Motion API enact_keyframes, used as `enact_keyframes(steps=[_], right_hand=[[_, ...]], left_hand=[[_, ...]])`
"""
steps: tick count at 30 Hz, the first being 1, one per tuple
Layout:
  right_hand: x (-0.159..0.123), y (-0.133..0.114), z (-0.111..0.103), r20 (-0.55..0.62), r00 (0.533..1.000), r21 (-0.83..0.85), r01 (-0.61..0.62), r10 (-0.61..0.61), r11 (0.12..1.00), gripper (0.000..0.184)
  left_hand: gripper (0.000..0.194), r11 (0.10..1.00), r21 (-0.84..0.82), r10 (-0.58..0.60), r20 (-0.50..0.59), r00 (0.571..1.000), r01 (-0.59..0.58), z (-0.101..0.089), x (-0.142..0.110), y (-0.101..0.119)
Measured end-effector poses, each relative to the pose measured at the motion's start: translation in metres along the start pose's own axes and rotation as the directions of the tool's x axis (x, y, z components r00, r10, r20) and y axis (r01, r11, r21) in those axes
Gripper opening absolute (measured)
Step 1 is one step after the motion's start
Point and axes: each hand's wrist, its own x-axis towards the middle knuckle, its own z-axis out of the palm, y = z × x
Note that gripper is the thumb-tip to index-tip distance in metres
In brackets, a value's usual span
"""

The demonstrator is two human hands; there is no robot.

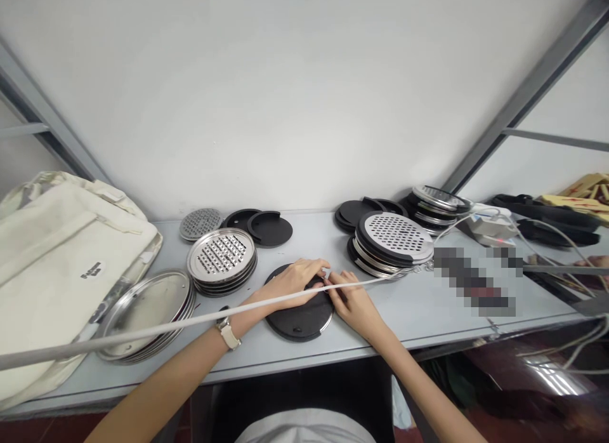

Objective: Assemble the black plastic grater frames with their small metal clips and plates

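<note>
Behind the grey table [409, 308] is a white wall [285, 100]; on the table, near its front, lies a black round disc [295, 319]. The left hand [295, 278] rests on this disc, the right hand [353, 303] at its right rim. Their fingertips are close together; whether they clamp something, I cannot tell.

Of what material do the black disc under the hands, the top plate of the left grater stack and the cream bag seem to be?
Black disc: probably matte plastic, evenly dark; a bright edge hints at metal.
Top plate: likely polished steel, with shiny rim and punched holes.
Cream bag: apparently cloth, perhaps canvas, dull and creased.
</note>
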Motion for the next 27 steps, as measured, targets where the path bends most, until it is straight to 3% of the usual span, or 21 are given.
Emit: enact_keyframes(steps=[27], right_hand=[[0.0014,-0.0012,0.0000,0.025,1.000,0.017,0.007,-0.007,1.000,0.020]], left_hand=[[0.031,1.000,-0.029,0.008,0.007,1.000,-0.008,0.0013,0.0029,-0.0029]])
